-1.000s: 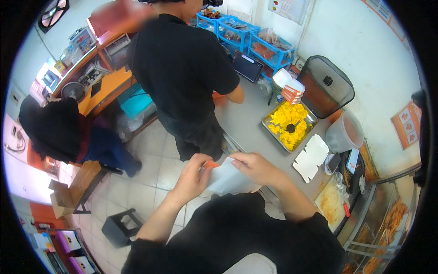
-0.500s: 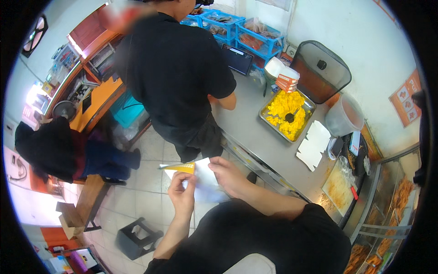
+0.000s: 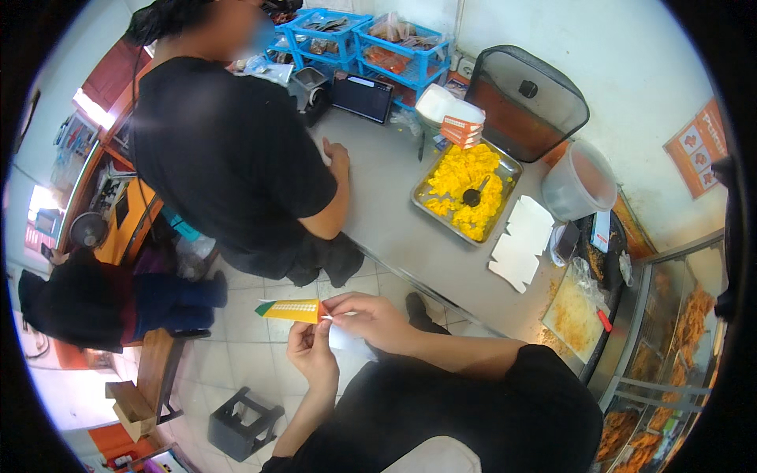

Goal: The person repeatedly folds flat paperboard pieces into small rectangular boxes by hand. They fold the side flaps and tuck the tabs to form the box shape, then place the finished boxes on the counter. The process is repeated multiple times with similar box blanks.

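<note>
Over the floor in front of the counter, both my hands hold a yellow card carton with a green end and a row of pale marks. A blurred white part hangs below my fingers; I cannot make out if it belongs to the same piece. My left hand pinches the carton's near edge from below. At the carton's right end, my right hand grips with fingers and thumb closed. On the counter lies a flat white carton blank with notched edges.
A metal tray of yellow rice with a black scoop sits on the counter. Around it are folded cartons, a clear tub and a cutting board. A co-worker stands ahead left; a black stool is lower left.
The carton has turned so its yellow printed side shows and much less white is visible. My right hand has moved left and down, closer to my left. The co-worker's torso has shifted left in view.
</note>
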